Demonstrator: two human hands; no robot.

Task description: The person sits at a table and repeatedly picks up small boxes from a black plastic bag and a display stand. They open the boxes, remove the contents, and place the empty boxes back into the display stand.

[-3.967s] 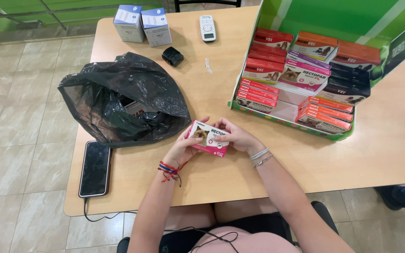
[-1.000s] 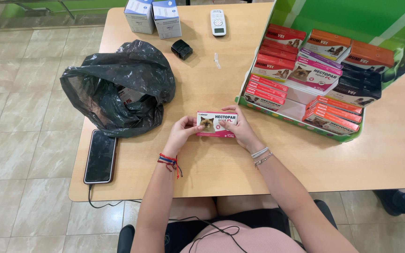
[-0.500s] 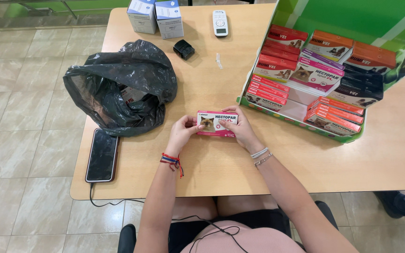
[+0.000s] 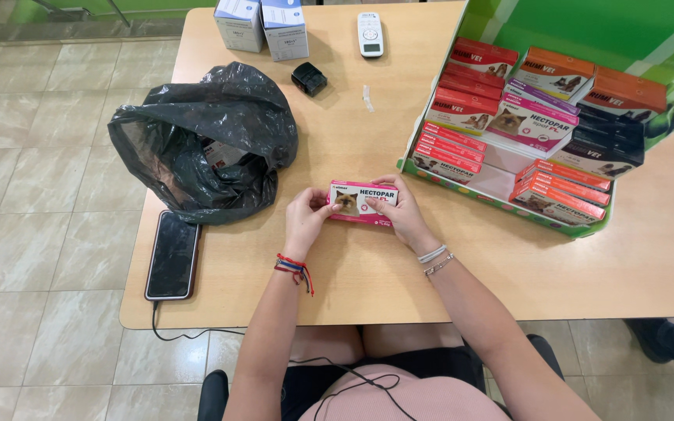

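Head view, single camera looking down on a wooden table [image 4: 399,288].

Left hand [image 4: 306,220]: forearm rises from the lower edge, wrist with coloured thread bracelets [image 4: 293,267]. Fingers curl around the left end of a pink box [image 4: 362,203], thumb on its top face; grip is a pinch on that end.

Right hand [image 4: 405,214]: forearm comes in from the lower right, two thin bracelets [image 4: 434,259] at the wrist. Fingers wrap the right end of the pink box, thumb across the front; grip pressed onto the box.

Pink box: flat carton with a small animal picture, held lengthwise between both hands, low over the table's middle, just in front of the near edge of a green display tray [image 4: 501,201].

Display tray: to the right, stocked with rows of red, pink, orange and dark cartons.

Black plastic bag [image 4: 204,144]: left of the hands, crumpled, mouth open.

Phone [image 4: 172,254]: dark, flat near the table's left front corner, cable trailing off the edge.

Far edge: two white-and-blue boxes [image 4: 263,27], a white remote [image 4: 370,34], a small black case [image 4: 308,78].

Change from half a second ago: both hands stay clamped on the box in the same place; its face remains turned upward. Four seconds ago the box sat tilted in the hands; it now lies level.
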